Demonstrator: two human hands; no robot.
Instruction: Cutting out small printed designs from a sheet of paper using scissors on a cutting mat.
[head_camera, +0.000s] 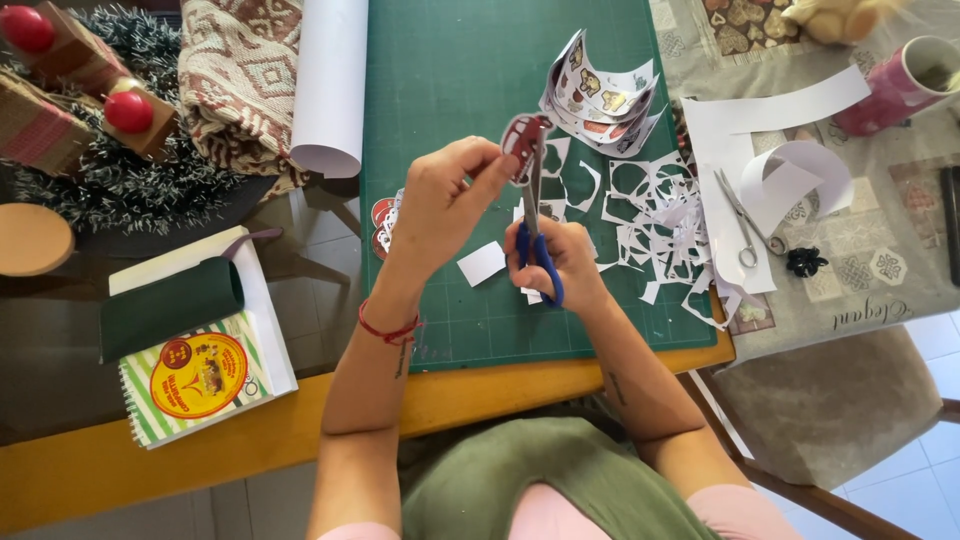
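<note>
My left hand (450, 205) pinches a small red car-shaped paper cutout (521, 138) above the green cutting mat (440, 60). My right hand (565, 258) grips blue-handled scissors (538, 240), blades pointing up against the cutout's right edge. A red string bracelet circles my left wrist. White paper scraps (650, 215) lie on the mat to the right of my hands. A curled stack of printed sticker sheets (598, 98) sits further back on the mat.
A second pair of metal scissors (742, 222) lies on white paper at right. A rolled white sheet (332, 80), patterned cloth, a spiral notebook (205, 375) with a green roll, red baubles on a wreath and a pink cup (900, 85) surround the mat.
</note>
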